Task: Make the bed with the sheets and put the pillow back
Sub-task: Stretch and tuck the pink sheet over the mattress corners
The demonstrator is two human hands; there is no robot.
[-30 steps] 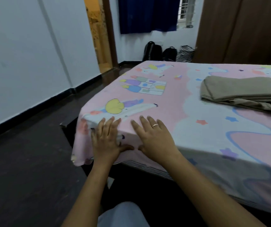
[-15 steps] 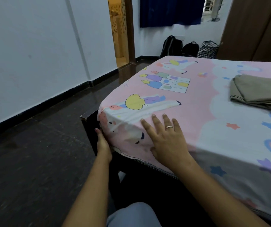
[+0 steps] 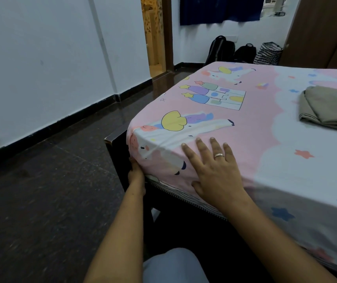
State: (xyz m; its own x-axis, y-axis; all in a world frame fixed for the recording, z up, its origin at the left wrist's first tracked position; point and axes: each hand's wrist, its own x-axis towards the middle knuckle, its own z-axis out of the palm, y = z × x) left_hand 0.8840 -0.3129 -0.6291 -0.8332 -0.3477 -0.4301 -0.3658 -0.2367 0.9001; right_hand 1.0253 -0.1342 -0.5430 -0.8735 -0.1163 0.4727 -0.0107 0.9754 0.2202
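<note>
A thin cotton bed sheet [image 3: 255, 129], pink and white and printed with cartoon unicorns, a pastel castle and small stars, lies stretched over the mattress, with fine creases fanning out from the near corner. Below its hem shows a striped mattress edge [image 3: 184, 199] with a ribbed, zip-like seam. The corner sits in a dark, glossy wooden bed frame [image 3: 116, 148].

The right hand [image 3: 214, 172] lies flat on the sheet just inside the corner, fingers straight and spread, palm down on the fabric; a silver ring [image 3: 219, 155] sits on one finger. The left hand [image 3: 136, 174] is pushed in at the corner between frame and mattress, against the sheet's hem. Its fingers are hidden there, so whether it is gripping the cloth cannot be told.

Further back on the bed, to the right, a soft olive-brown cloth [image 3: 331, 107] lies folded in flat layers, well apart from both hands.

The floor [image 3: 51, 201] is dark speckled polished stone, meeting a pale wall [image 3: 41, 58] with a black skirting [image 3: 61, 123]. Beyond are a yellow-lit doorway [image 3: 155, 33], a navy curtain [image 3: 220, 9], two black backpacks [image 3: 220, 50], a zigzag-patterned bag [image 3: 267, 54] and a brown wooden wardrobe [image 3: 322, 31].
</note>
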